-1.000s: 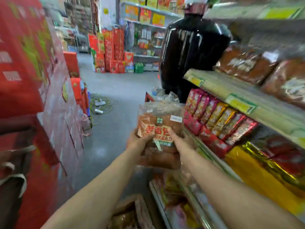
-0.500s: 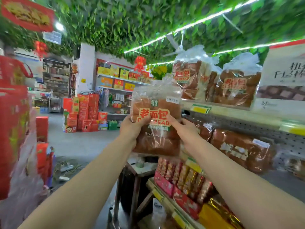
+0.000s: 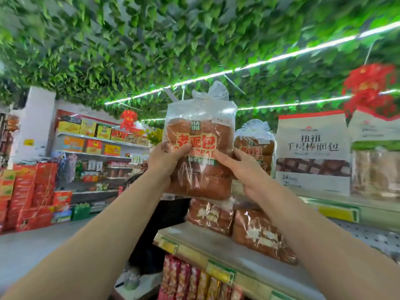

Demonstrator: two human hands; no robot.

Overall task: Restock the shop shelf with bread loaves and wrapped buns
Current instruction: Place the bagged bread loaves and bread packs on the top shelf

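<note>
Held loaf: bagged bread loaf [image 3: 200, 156] upright in mid-air, centre of view, in front of the top shelf's left end; clear bag, tied top, red-and-green printed label facing the camera.
Left hand: left hand [image 3: 165, 162] on the loaf's left edge; thumb across the label, fingers curled round behind, clamped on the bag. Fingertips hidden by the loaf.
Right hand: right hand [image 3: 245, 169] on the loaf's right edge; index finger and thumb pressed on the front, pinching the bag. Other fingers hard to make out.
Top shelf: top shelf [image 3: 337, 210] to the right, green-and-yellow price strip on its front edge. Second bagged loaf [image 3: 256, 148] stands on it just behind the right hand, lower part hidden. To its right a white bread packet [image 3: 313, 152] with dark print, then another pack cut off by the right frame edge.
Middle shelf: middle shelf [image 3: 216, 247] below; two wrapped loaves [image 3: 236, 221] lie on it, labels blurred and unreadable.
Lower shelf: red and gold snack packs [image 3: 194, 280], cut off at the bottom edge.
Far left: stacked red boxes [image 3: 28, 191] and far shelving [image 3: 95, 148] with cartons, detail smeared.
Overhead: green leaf ceiling [image 3: 151, 40] with light strips; red hanging ornament [image 3: 370, 87] at right, blurred.
Under the arms: dark shape below the held loaf, not identifiable.
</note>
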